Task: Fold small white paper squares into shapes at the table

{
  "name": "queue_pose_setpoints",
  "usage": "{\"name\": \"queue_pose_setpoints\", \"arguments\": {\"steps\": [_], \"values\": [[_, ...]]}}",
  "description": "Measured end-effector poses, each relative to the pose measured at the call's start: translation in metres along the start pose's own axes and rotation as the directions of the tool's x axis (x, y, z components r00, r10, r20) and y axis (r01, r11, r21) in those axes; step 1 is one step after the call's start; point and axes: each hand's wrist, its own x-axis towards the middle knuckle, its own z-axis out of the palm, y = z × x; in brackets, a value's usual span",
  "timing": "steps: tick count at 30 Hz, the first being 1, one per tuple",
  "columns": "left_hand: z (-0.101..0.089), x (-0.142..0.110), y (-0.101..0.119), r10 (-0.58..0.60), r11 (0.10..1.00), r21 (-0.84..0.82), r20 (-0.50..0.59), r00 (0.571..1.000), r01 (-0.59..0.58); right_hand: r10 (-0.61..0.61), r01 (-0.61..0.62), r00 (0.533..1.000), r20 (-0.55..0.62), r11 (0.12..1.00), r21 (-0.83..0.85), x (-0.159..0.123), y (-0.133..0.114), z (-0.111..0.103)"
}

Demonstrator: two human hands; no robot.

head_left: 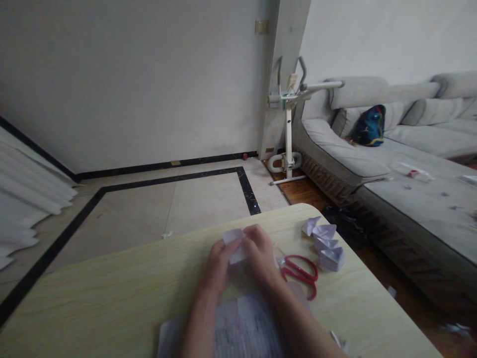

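Note:
Between my two hands is a small piece of white paper, held just above the table. My left hand grips its left side, thumb on top. The fingers of my right hand pinch its right edge. Beside my right wrist lie red-handled scissors, their blades mostly hidden by that hand. Farther right stands a row of folded white paper pieces. Beneath my forearms rests a sheet with printed or written lines, partly covered by my arms.
The pale wood-grain table has a rounded far right corner. Paper scraps lie near its right edge. Beyond are a grey sofa with a dark blue bag, a white exercise machine and a white curtain.

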Motion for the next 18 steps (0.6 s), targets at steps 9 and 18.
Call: {"name": "queue_pose_setpoints", "arguments": {"steps": [9,18], "values": [[0.005,-0.007,0.011,0.033,0.998,0.051,0.000,0.999,-0.033,-0.004,0.004,1.000,-0.030,1.000,-0.007,0.002,-0.002,-0.001],[0.004,-0.002,0.001,0.081,0.996,0.032,0.011,0.997,-0.081,0.037,-0.037,0.999,-0.005,0.999,-0.001,0.003,-0.002,-0.001]]}}
